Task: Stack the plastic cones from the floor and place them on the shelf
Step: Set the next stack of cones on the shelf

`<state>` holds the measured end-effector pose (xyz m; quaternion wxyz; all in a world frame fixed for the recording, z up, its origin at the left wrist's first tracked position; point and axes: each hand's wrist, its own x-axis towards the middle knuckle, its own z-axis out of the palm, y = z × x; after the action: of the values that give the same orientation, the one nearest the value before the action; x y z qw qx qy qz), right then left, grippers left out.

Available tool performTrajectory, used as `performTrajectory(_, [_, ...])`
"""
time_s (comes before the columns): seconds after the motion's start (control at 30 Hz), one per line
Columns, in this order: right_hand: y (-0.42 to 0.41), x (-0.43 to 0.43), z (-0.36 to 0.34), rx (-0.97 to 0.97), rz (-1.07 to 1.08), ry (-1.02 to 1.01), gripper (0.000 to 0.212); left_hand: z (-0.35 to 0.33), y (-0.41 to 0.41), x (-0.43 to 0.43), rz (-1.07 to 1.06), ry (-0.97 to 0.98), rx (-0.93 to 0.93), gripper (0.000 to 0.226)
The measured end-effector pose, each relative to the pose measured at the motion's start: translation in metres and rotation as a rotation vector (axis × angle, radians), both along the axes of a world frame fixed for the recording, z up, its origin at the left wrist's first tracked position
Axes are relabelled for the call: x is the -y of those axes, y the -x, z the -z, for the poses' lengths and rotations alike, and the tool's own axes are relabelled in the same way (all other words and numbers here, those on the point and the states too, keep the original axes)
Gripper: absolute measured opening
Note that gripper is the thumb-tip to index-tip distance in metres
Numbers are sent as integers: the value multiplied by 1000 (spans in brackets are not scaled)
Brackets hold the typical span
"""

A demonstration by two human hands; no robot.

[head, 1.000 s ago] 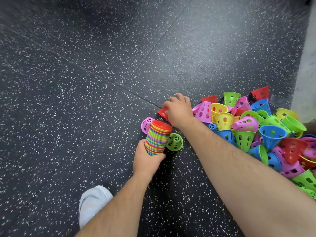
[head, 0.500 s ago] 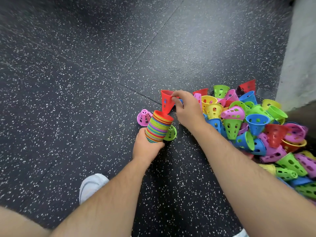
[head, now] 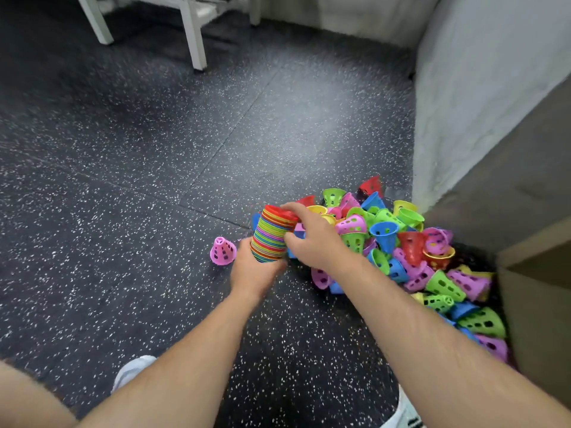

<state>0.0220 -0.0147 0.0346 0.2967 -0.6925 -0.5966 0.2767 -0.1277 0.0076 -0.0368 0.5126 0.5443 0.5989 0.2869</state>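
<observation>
Left hand (head: 256, 273) clasps the lower end of the multicoloured stack (head: 270, 239) of nested cones, fingers curled round it, stack tilted; right hand (head: 321, 242) curls over the upper end, forefinger and thumb pinching the red cone (head: 278, 211) seated on top; loose pile (head: 411, 251) lies on the floor (head: 154, 149) right of the hands, beside the wall (head: 479, 103); single pink cone (head: 223, 251) stands just left of the stack; white frame (head: 194, 35) far left.

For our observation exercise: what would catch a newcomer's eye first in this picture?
The bright heap of cones on the dark floor at right, by the wall. At centre, the left hand holds a rainbow stack while the right hand grips its red top.
</observation>
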Motion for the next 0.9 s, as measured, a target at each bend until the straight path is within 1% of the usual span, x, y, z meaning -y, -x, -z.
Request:
performTrajectory(0.07, [-25, 10, -33, 70, -22, -75, 65, -26, -32, 0, 52, -76, 98, 52])
performTrajectory(0.13, [-58, 20, -72, 160, -16, -160, 71, -60, -68, 2, 114, -133, 222, 53])
performTrajectory(0.27, [-123, 57, -172, 254, 104, -295, 65, -150, -135, 21, 253, -253, 487, 55])
performTrajectory(0.4, [-169, 116, -258, 353, 248, -465, 61, -236, -178, 44, 445, -362, 651, 69])
performTrajectory(0.5, [-192, 164, -307, 382, 376, -552, 57, -293, -195, 58, 622, -424, 673, 82])
performTrajectory(0.57, [-201, 195, -334, 408, 444, -592, 57, -328, -205, 66, 700, -440, 696, 81])
performTrajectory(0.67, [-208, 236, -368, 466, 525, -631, 69, -379, -224, 78, 825, -463, 724, 78])
performTrajectory(0.77, [-216, 267, -402, 561, 604, -614, 83, -427, -244, 90, 930, -476, 730, 83])
performTrajectory(0.83, [-224, 283, -428, 634, 684, -620, 85, -460, -257, 97, 981, -501, 722, 85])
performTrajectory(0.9, [-232, 298, -453, 699, 779, -634, 81, -491, -270, 104, 1018, -560, 711, 82])
